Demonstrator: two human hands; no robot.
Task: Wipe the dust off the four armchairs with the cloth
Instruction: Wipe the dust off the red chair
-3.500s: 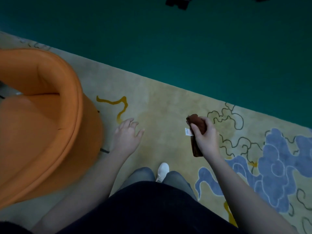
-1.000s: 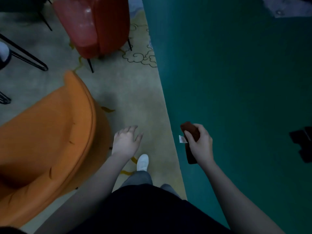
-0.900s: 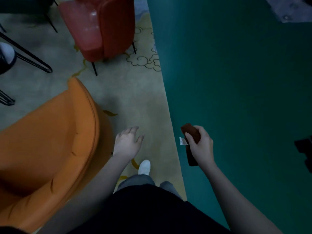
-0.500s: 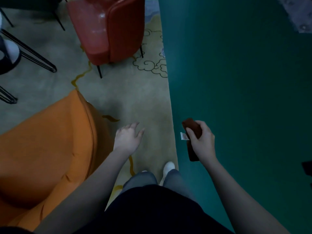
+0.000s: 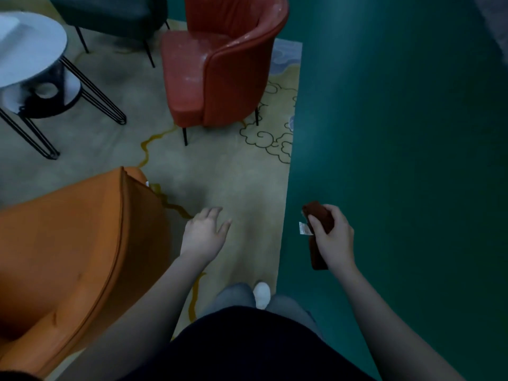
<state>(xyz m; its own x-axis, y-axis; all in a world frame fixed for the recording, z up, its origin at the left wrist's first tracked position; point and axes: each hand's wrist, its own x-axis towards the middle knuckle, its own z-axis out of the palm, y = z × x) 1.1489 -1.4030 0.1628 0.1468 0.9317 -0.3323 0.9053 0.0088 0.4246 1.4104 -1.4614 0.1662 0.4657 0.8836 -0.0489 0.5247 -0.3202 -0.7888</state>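
The person stands with a dark top and grey trouser legs in view, one white shoe (image 5: 261, 294) planted at the edge of the rug (image 5: 220, 174). Out in front, the right hand (image 5: 334, 235) holds the cloth (image 5: 319, 213) in the air over the green floor (image 5: 398, 160), touching no chair. Its fingers (image 5: 331, 211) curl over the top and the thumb pins the near side. The cloth is dark reddish-brown, folded into a narrow strip. One end pokes out above the fist and the other hangs below it, and a small white tag (image 5: 303, 229) sticks out on the left. The left hand (image 5: 203, 232) hovers palm down over the rug with its fingers (image 5: 214, 213) loosely spread, holding nothing. Just beside it to the left is the orange armchair (image 5: 68, 243), its rounded back near the wrist but not touching. Farther on stands the red armchair (image 5: 220, 72) on thin black legs, its seat glossy with pale smudges. Left of that sits a small round white-topped counter (image 5: 33, 50) on black wire legs. A dark armchair (image 5: 110, 12) is at the far edge, mostly cut off.
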